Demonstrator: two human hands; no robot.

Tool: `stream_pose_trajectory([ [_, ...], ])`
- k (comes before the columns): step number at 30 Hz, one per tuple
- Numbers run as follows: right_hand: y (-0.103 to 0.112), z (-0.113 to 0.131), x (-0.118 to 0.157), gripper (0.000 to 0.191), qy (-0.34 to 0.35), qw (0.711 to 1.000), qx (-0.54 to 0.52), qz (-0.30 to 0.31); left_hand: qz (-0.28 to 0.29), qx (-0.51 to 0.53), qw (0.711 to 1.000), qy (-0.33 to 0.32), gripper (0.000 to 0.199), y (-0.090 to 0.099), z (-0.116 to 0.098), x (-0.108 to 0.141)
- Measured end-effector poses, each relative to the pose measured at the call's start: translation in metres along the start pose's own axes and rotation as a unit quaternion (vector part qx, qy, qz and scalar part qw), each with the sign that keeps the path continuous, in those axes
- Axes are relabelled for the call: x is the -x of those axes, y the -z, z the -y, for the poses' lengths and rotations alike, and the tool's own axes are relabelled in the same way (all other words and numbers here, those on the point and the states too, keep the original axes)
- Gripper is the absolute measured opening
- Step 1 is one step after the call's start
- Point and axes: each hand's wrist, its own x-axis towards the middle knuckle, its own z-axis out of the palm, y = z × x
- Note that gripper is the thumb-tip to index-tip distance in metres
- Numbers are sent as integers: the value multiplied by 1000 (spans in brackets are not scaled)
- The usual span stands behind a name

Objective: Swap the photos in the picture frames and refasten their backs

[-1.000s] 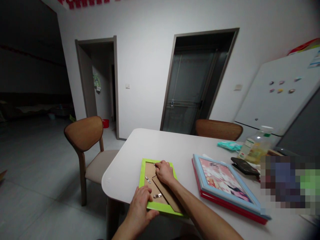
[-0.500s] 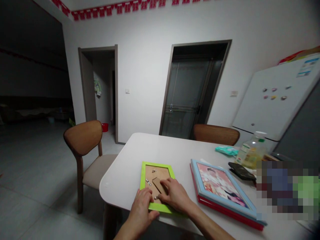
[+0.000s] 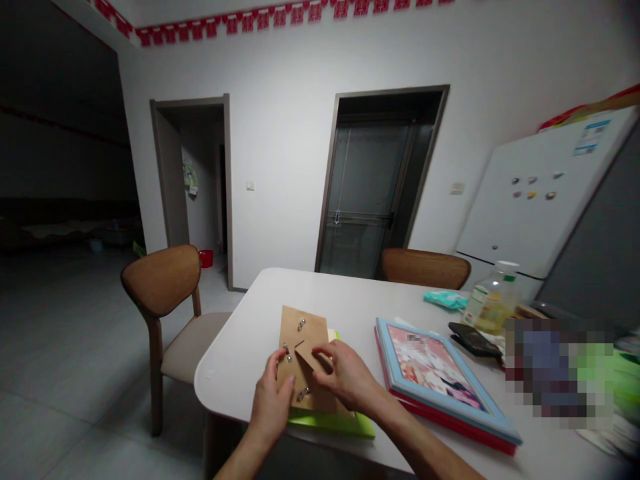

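A brown backing board with small metal clips is raised at a tilt over a lime green picture frame. My left hand grips the board's left edge, thumb on its face and fingertips at the side. My right hand pinches the stand flap that sticks out from the board's middle. Most of the green frame is hidden under the board; its near edge and a bit of its right side show on the table.
Right of my hands, a light blue picture frame lies on red ones. Beyond are a dark phone-like object, a bottle of yellowish liquid and a teal packet. Chairs stand at the white table's left and far sides.
The backing board has come up out of the green frame, lifted between both hands. My left hand has shifted from the frame's edge to the board's edge. The view has turned slightly right.
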Motion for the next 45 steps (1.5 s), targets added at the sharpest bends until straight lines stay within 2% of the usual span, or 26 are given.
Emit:
stream_pose_trajectory([
  [3,-2,-5,1,37,8,997,-78,-17,-30,85,994,60,32,20,-2,-12],
  [5,-9,-22,1,38,-26,996,-72,-34,-40,95,989,104,31,42,2,-17],
  [10,-35,-71,9,44,-111,991,75,-11,-89,35,986,138,29,95,26,-19],
  [13,-45,-84,11,50,-133,986,100,-1,-98,-30,985,136,25,110,38,-21],
  [16,-44,-86,7,55,-161,984,75,-16,-109,-105,982,111,24,116,43,-22],
  [18,-39,-85,5,57,-203,979,-17,-26,-123,-147,978,84,29,113,40,-22],
  [19,-35,-83,5,59,-230,968,-95,-24,-127,-162,976,68,31,109,37,-21],
  [21,-26,-76,7,64,-269,920,-284,-8,-125,-179,975,41,34,92,28,-17],
  [23,-17,-63,11,68,-275,857,-435,0,-102,-182,978,13,36,64,15,-9],
  [24,-12,-56,12,70,-270,834,-481,-5,-80,-179,980,-6,36,46,8,-4],
  [25,-9,-48,14,71,-262,820,-509,-13,-41,-180,982,-42,39,28,-1,1],
  [27,-3,-35,15,74,-245,809,-533,-33,35,-182,977,-107,50,-5,-17,10],
  [29,-1,-26,15,76,-224,809,-541,-40,67,-193,965,-163,52,-29,-32,15],
  [31,-1,-26,15,77,-208,811,-545,-34,76,-210,952,-212,47,-40,-42,16],
  [33,-4,-32,15,79,-201,817,-540,-28,79,-224,937,-257,39,-37,-49,13],
  [35,-9,-43,16,78,-204,834,-511,-26,56,-229,932,-276,36,-25,-52,9],
  [38,-18,-64,18,70,-216,898,-383,-30,-52,-207,955,-208,38,2,-49,4],
  [41,-30,-82,20,61,-209,963,-169,-31,-145,-153,973,-95,38,32,-35,3],
  [43,-35,-88,22,58,-189,980,-57,-28,-168,-115,978,-42,38,48,-20,6],
  [45,-39,-90,23,55,-169,985,5,-25,-171,-91,981,-4,39,60,-3,11],
])
